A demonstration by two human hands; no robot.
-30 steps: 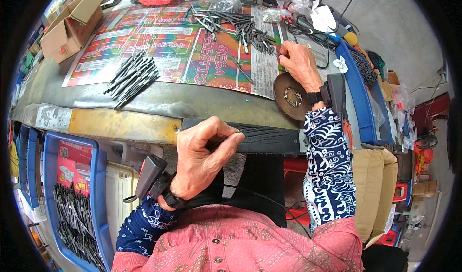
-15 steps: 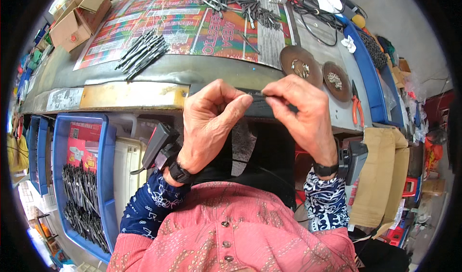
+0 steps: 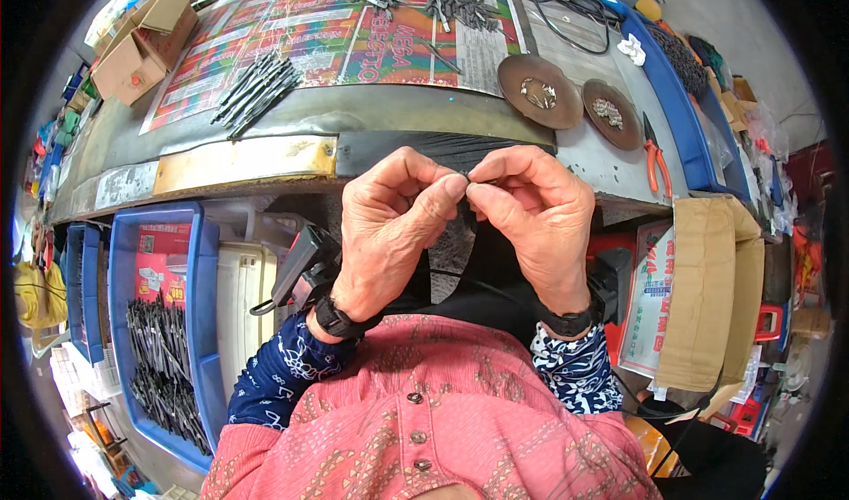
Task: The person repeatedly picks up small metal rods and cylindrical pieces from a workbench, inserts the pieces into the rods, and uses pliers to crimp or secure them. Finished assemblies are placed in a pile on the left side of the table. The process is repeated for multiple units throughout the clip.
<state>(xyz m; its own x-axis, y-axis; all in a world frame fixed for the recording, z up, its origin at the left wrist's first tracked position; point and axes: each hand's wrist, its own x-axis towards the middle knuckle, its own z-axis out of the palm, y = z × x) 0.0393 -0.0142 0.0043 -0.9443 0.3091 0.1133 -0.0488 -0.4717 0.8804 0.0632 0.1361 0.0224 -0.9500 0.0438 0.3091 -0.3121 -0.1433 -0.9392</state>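
My left hand (image 3: 387, 235) and my right hand (image 3: 536, 221) meet in front of the table's near edge. Thumb and forefinger of each are pinched together, and the fingertips almost touch. Whatever lies between them is too small and too covered to name. Just beyond, a black covering (image 3: 416, 146) lies over the table edge. To the right of it sit a round brown dish (image 3: 522, 111) with small shiny metal parts and a second brown dish (image 3: 625, 137) with small silvery pieces. A pile of thin black rods (image 3: 256, 98) lies on the table to the left.
More black pieces (image 3: 460, 9) lie at the back of the table. Orange-handled pliers (image 3: 656, 166) rest at its right, beside a long blue tray (image 3: 685, 124). On the left stand a cardboard box (image 3: 146, 53) and, lower, a blue bin (image 3: 208, 323) of black rods. A cardboard flap (image 3: 707, 297) rises at lower right.
My right hand has come left and slightly down, so its fingertips now meet those of my left hand. The view has shifted a little.
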